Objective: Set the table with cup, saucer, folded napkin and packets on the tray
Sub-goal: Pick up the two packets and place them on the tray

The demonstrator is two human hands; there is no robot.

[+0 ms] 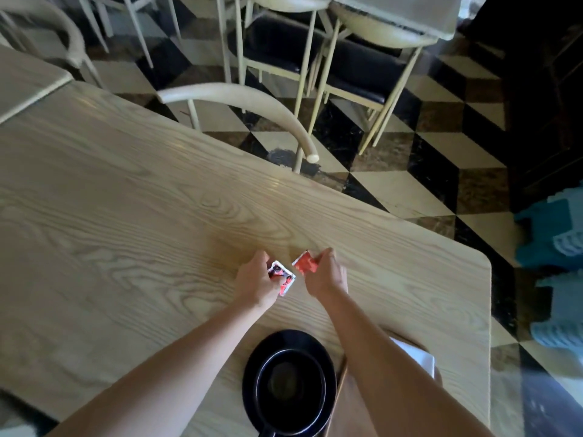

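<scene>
Packets: two, one per hand, both held just above the bench, near its middle and well ahead of the cup.
- Left hand (pixel 257 280): grip pinched on a white packet with red-and-black print (pixel 281 276), corner pointing toward the other hand.
- Right hand (pixel 325 275): grip pinched on a red-orange packet (pixel 305 262), tilted on edge. The two packets sit close but apart.

Cup and saucer: black cup (pixel 291 392) sits on a black saucer (pixel 285 340) at the near edge of the bench, between the forearms, handle toward the wearer. Cup contents unclear.

Napkin: a white folded napkin (pixel 416 354) shows past the right forearm, lying on what looks like a brown tray (pixel 347 402); mostly hidden by the arm.

Step in hand, by my reading: placing the packets. Cup, saucer and napkin look set. Next move calls for laying both packets flat and tidy, likely side by side, then letting go; whether they belong on the tray or the open bench I cannot tell.

Surface: pale wood-grain bench (pixel 126 216), rounded corner at right, glossy patches.

Room: cream bentwood chair (pixel 252 102) tucked at the far edge, more chairs with dark seats beyond, black-cream-brown cube-pattern floor (pixel 410 184). Blue objects at far right, unidentifiable.
</scene>
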